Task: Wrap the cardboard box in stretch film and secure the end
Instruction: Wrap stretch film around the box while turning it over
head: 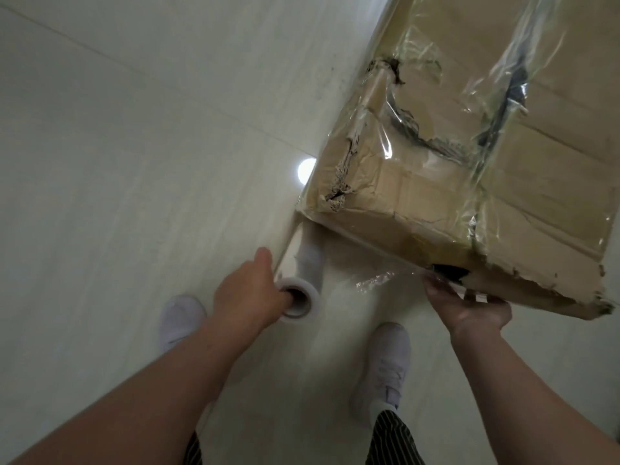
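Observation:
A worn, torn cardboard box (496,182) fills the upper right, tilted, with clear stretch film (503,78) wrinkled over its top. My left hand (248,290) grips the stretch film roll (298,297), fingers pushed into its core, thumb up. A sheet of film runs from the roll up to the box's near left corner. My right hand (469,303) holds the box's near bottom edge beside a dark torn hole, with a crumpled film end (379,280) just left of its fingers.
A pale tiled floor (117,162) lies all around, with a bright light reflection (307,169) beside the box. My two feet in white shoes (385,367) and striped trouser legs stand below the hands.

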